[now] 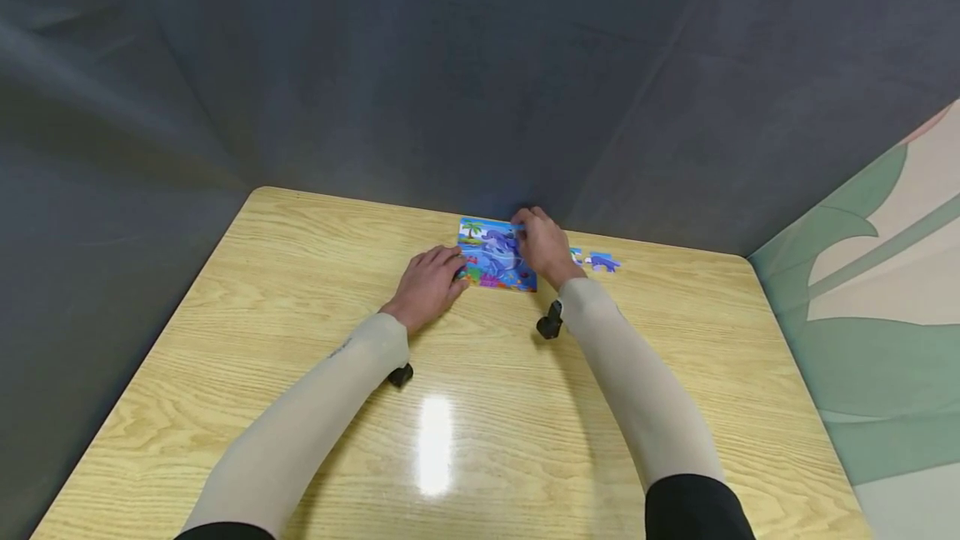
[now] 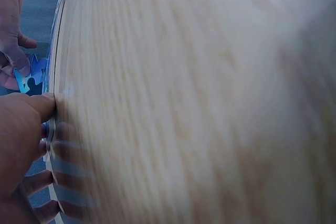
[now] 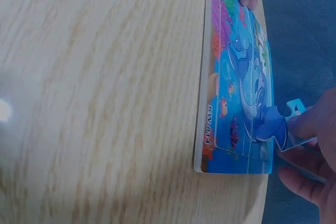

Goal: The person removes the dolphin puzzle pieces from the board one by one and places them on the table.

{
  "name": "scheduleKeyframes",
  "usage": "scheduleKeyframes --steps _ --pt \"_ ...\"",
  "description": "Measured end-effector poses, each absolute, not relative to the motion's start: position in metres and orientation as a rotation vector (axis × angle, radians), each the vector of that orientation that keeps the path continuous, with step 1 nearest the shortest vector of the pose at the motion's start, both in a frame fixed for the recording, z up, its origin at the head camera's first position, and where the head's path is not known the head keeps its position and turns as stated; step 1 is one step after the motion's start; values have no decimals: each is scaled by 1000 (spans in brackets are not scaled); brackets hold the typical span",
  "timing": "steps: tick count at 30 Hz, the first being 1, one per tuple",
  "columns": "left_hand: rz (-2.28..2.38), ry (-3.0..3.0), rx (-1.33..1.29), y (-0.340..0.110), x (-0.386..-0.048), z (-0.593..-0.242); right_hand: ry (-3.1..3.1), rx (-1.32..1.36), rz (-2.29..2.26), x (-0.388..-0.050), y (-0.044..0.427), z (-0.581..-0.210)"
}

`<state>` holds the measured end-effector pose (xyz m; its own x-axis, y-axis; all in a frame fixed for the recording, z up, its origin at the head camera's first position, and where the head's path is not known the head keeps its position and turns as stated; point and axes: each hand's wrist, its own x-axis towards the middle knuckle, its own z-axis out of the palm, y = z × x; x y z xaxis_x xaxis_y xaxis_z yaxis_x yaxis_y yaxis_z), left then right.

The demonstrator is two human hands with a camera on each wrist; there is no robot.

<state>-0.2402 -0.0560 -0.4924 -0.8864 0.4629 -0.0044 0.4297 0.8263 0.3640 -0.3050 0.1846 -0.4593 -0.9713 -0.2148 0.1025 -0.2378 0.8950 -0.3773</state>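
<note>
A piece (image 3: pixel 274 123) is pinched in a narrow grip by the right hand (image 1: pixel 545 245), tilted at the far right part of the puzzle (image 1: pixel 491 267); a fitting step seems in hand, and alignment, then flat pressing, seems called for next. The puzzle's left side is touched by the relaxed left hand (image 1: pixel 429 283), while loose pieces (image 1: pixel 603 262) are seen on the tabletop (image 1: pixel 480 357) to the right.

Head view: we look forward, down over bench (image 1: pixel 510 407) from above. Wrist views: we skim bench closely, both showing puzzle piece (image 3: pixel 272 123).
</note>
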Motion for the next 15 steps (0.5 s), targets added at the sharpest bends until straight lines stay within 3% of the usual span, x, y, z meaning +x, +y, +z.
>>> scheduleKeyframes --steps 15 --pt "556 2907 716 -56 -241 -493 -2981 351 652 -298 186 -452"
